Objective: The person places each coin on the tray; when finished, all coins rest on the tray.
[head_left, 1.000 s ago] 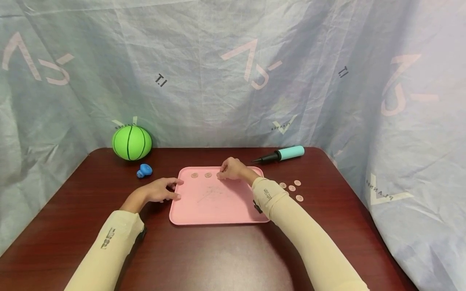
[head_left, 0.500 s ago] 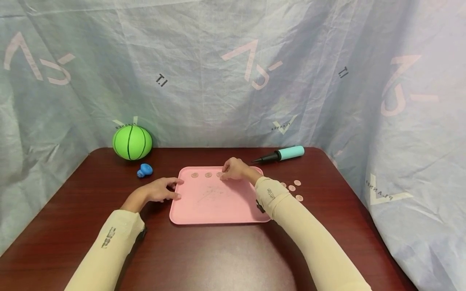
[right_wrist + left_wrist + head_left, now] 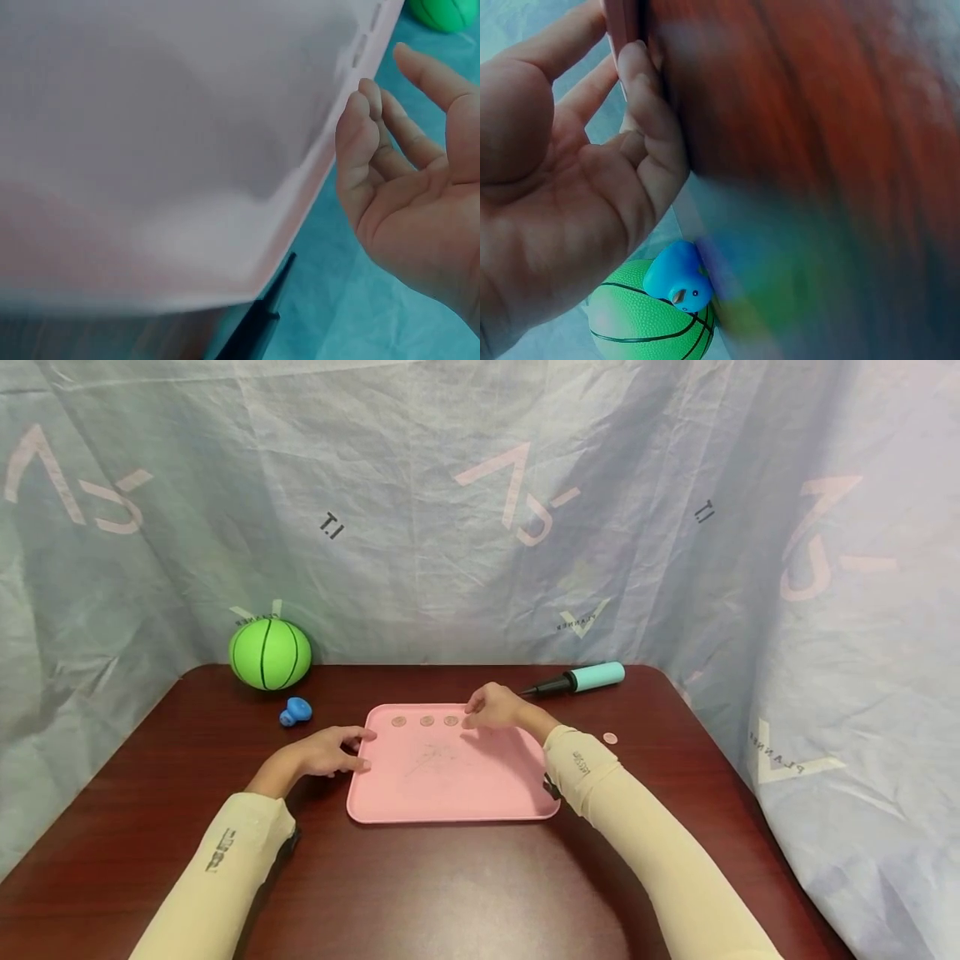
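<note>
Near the far edge of a pink tray (image 3: 450, 785), three copper-coloured coins lie in a row: a left coin (image 3: 399, 722), a middle coin (image 3: 427, 721) and a right coin (image 3: 451, 721). My right hand (image 3: 495, 707) is just right of the last coin, over the tray's far rim. Its thumb stands apart from the fingers in the right wrist view, with nothing between them. My left hand (image 3: 328, 752) holds the tray's left rim, thumb and index finger over the edge; in the left wrist view the other fingers (image 3: 649, 112) curl against its outer side.
Another coin (image 3: 611, 738) lies on the dark red table (image 3: 420, 893) right of the tray. Behind it is a turquoise and black hand pump (image 3: 596, 676). At the back left are a green ball (image 3: 270, 653) and a blue rubber duck (image 3: 679, 277). A grey curtain (image 3: 420, 527) hangs behind.
My right hand has let go of the third coin and drawn off to the right, its fingers parting. The right sleeve now covers most coins on the table. My left hand stays at the rim.
</note>
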Available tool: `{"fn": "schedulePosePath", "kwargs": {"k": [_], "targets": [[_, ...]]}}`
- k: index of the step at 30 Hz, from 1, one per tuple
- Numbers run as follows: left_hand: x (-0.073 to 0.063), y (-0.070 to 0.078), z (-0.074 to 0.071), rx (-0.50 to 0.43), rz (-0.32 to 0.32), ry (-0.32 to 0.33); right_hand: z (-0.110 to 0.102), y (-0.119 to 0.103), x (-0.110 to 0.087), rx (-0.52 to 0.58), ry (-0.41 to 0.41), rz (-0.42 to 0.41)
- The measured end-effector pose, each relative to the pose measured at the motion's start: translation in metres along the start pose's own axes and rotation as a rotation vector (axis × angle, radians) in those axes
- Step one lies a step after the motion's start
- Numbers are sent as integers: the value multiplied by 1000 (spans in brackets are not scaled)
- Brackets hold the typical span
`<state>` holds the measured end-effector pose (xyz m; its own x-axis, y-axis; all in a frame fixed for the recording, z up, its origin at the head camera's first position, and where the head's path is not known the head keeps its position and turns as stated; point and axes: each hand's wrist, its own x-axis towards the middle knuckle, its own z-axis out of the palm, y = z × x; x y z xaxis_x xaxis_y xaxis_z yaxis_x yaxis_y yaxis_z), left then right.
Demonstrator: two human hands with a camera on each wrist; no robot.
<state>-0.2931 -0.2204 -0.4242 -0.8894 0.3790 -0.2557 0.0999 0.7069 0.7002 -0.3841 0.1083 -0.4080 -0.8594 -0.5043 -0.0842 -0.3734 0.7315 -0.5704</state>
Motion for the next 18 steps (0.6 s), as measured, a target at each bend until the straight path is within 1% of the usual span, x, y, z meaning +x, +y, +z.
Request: {"fn": "schedulePosePath", "kwargs": {"k": [5,9,18], "targets": [[0,1,-1,-7,-2,-7,-14,6,-12,39,14,-49],[-3,0,-3,-4,8,-19,-24,10,-22,57,19,-76],[-4,4,-3,10,17,-23,-48,33,-63,86,12,-105]]}}
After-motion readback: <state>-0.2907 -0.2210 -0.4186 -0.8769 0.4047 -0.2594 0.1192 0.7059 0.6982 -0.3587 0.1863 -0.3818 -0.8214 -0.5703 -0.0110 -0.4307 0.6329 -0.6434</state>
